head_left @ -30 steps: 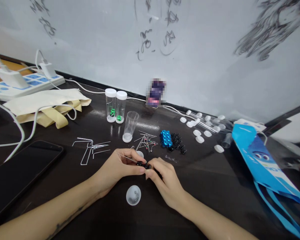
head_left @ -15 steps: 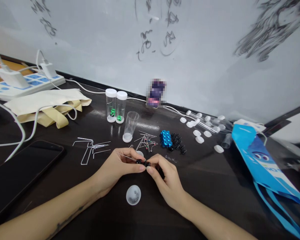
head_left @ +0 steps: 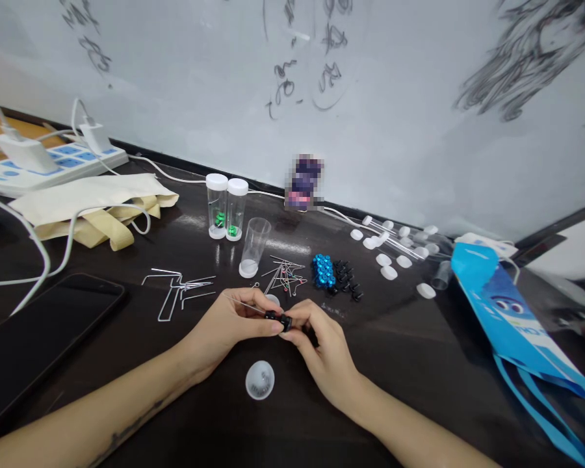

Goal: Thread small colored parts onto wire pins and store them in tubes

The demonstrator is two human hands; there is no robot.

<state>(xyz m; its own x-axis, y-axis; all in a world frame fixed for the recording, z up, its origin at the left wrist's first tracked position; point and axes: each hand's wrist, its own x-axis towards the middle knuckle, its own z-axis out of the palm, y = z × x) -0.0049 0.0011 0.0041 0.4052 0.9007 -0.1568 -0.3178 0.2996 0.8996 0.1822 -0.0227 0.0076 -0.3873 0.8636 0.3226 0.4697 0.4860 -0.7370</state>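
In the head view my left hand (head_left: 238,322) pinches a small black cylindrical part (head_left: 285,322), and a thin metal rod (head_left: 246,304) runs back from it over the fingers. My right hand (head_left: 324,341) is closed on the other end of this part, thumb and forefinger meeting it. Just below them a round white cap (head_left: 260,372) holds tiny dark pieces. Behind the hands lie thin metal pins (head_left: 286,276), blue metallic pieces (head_left: 324,270) and black pieces (head_left: 344,276). Bent metal wires (head_left: 182,287) lie beyond my left wrist.
Two capped clear tubes (head_left: 217,205) with green pieces stand at the back, near an uncapped tube (head_left: 257,240). White caps (head_left: 389,272) and clear tubes are scattered right. A blue bag (head_left: 487,292), black phone (head_left: 49,331), cream cloth bag (head_left: 92,195) and power strip (head_left: 68,156) flank the area.
The right fingertips have shifted slightly on the black part, and more of its right end shows. My left hand stays nearly still.
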